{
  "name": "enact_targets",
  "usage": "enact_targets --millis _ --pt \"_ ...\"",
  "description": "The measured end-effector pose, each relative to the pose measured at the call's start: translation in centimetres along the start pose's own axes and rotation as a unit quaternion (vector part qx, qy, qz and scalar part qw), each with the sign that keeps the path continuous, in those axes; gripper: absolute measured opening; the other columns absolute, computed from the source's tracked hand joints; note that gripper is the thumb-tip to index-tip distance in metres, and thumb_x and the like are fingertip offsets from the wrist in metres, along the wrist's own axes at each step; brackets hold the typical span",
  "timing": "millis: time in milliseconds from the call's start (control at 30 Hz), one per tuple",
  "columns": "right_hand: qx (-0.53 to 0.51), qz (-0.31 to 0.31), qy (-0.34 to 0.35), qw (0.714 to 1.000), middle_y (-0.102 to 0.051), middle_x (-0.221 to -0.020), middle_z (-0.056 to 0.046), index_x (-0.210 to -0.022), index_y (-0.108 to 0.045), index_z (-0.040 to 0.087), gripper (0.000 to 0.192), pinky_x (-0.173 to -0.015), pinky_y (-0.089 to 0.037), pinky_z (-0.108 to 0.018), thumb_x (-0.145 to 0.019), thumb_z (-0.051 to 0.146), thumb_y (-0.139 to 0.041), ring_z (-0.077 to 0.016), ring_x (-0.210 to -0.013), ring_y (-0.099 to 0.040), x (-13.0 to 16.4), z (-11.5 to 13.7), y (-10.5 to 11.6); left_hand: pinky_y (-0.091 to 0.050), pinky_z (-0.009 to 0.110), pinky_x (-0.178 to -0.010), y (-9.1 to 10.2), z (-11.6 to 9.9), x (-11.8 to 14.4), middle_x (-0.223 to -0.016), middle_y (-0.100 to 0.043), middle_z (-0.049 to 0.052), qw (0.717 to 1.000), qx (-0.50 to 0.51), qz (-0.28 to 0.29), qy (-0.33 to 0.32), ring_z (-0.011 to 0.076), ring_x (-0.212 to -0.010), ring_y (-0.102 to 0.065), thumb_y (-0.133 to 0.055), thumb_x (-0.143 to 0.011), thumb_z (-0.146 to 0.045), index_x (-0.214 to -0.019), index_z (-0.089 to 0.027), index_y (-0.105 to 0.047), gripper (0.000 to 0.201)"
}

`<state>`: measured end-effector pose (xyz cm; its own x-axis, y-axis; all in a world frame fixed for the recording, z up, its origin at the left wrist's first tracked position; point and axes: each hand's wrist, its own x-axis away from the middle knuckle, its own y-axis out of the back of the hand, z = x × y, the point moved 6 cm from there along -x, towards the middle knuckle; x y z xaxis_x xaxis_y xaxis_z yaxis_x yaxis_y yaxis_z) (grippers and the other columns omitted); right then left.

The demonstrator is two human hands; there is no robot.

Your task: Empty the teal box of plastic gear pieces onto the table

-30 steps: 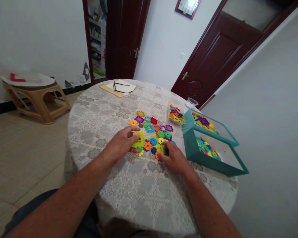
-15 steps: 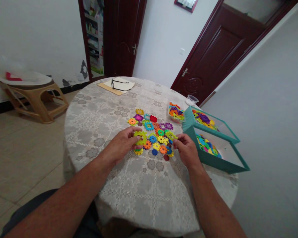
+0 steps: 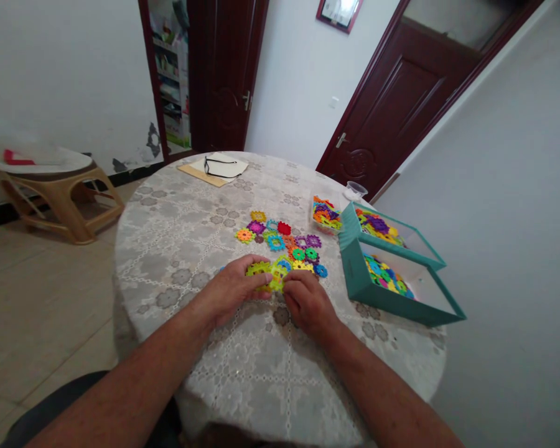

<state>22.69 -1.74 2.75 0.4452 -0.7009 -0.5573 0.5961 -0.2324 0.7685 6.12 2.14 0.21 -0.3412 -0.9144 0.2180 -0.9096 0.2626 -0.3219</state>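
My left hand (image 3: 239,284) is closed on a yellow-green notched square piece (image 3: 257,268), fingers behind and thumb in front. My right hand (image 3: 309,301) pinches a second yellow-green square piece (image 3: 278,277), which meets the edge of the first one. Whether the two are joined cannot be made out. Just beyond my hands lie loose plastic pieces: a light-blue square (image 3: 275,242), a red one (image 3: 284,228), a magenta one (image 3: 256,228), an orange notched disc (image 3: 245,235) and a green disc (image 3: 298,254). My hands hide part of the pile.
Two teal boxes (image 3: 404,311) of mixed pieces stand at the right, beside a clear tub (image 3: 327,227) of more pieces. A small clear cup (image 3: 356,189) is behind them. Black glasses (image 3: 221,168) lie on papers at the far left of the round table (image 3: 242,386).
My right hand has moved left with its yellow-green square, bringing it against the piece in my left hand. The left hand has shifted slightly, and the camera view has tilted a little.
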Motion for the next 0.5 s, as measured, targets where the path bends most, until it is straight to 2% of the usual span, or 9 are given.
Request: enact_targets --millis 167,300,400,500 --pt "0.087 -0.047 0.058 0.993 -0.068 -0.105 -0.007 -0.103 -0.068 0.024 0.022 -0.086 -0.056 -0.034 -0.099 0.011 -0.05 -0.0202 -0.098 -0.063 0.2 1.1 0.3 -0.063 0.035 -0.081 -0.1 -0.1 0.2 -0.116 -0.071 0.012 1.0 -0.012 -0.009 0.003 0.0231 -0.099 -0.07 -0.083 -0.076 -0.031 -0.116 -0.018 -0.067 0.045" --pt "0.052 -0.034 0.098 0.993 -0.067 -0.122 -0.008 -0.119 -0.066 0.025 0.031 -0.094 -0.057 -0.035 -0.099 0.009 -0.05 -0.0203 -0.11 -0.064 0.2 2.1 -0.1 -0.063 0.032 -0.078 -0.9 -0.5 0.7 -0.107 -0.071 0.009 0.999 -0.039 0.023 -0.011 0.024 -0.1 -0.068 -0.075 -0.077 -0.027 -0.103 -0.019 -0.069 0.028" --pt "0.036 -0.063 0.033 0.997 -0.061 -0.137 -0.012 -0.132 -0.063 0.025 0.04 -0.106 -0.054 -0.041 -0.099 0.008 -0.047 -0.0225 -0.125 -0.06 -0.1 0.0 0.4 -0.064 0.034 -0.075 -0.7 -0.9 0.9 -0.108 -0.069 0.01 0.999 -0.035 -0.001 -0.027 0.0264 -0.103 -0.068 -0.067 -0.077 -0.022 -0.1 -0.02 -0.067 0.024" --pt "0.097 -0.06 -0.048 0.992 -0.063 -0.135 -0.012 -0.126 -0.067 0.022 0.035 -0.114 -0.045 -0.05 -0.099 0.011 -0.049 -0.0259 -0.131 -0.055 -0.2 -3.5 0.3 -0.066 0.037 -0.074 0.4 -1.1 0.7 -0.114 -0.065 0.01 0.998 0.0 -0.057 -0.035 0.0266 -0.104 -0.067 -0.064 -0.073 -0.016 -0.11 -0.022 -0.066 0.037"
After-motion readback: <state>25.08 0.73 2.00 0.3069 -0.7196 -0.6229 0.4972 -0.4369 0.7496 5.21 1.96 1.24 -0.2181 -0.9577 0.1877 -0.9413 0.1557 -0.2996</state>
